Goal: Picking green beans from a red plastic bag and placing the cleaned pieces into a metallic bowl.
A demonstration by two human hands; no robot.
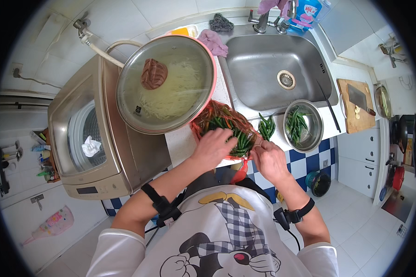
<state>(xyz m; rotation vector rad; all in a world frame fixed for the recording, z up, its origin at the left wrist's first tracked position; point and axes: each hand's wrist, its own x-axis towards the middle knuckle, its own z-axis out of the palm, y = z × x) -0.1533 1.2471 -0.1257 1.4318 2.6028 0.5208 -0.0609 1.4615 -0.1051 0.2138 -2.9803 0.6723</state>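
Note:
A red mesh bag (pixel 228 116) of green chili peppers (pixel 242 143) lies open on the counter before me. My left hand (pixel 215 145) rests over the bag's mouth with bent fingers on the peppers; whether it grips one is hidden. At the bag's right edge, my right hand (pixel 270 159) pinches the mesh between thumb and fingers. Just beyond it is a small pile of loose green chilies (pixel 267 126). Farther right stands a steel bowl (pixel 313 130) with more green chilies inside.
Left of the bag is a large glass-lidded pan (pixel 173 104) beside a washing machine (pixel 121 166). A steel sink (pixel 263 69) lies behind the chilies. One black chopstick-like rod (pixel 329 107) crosses its right rim. On the right, a cleaver (pixel 358 97) lies on a wooden cutting board (pixel 353 123).

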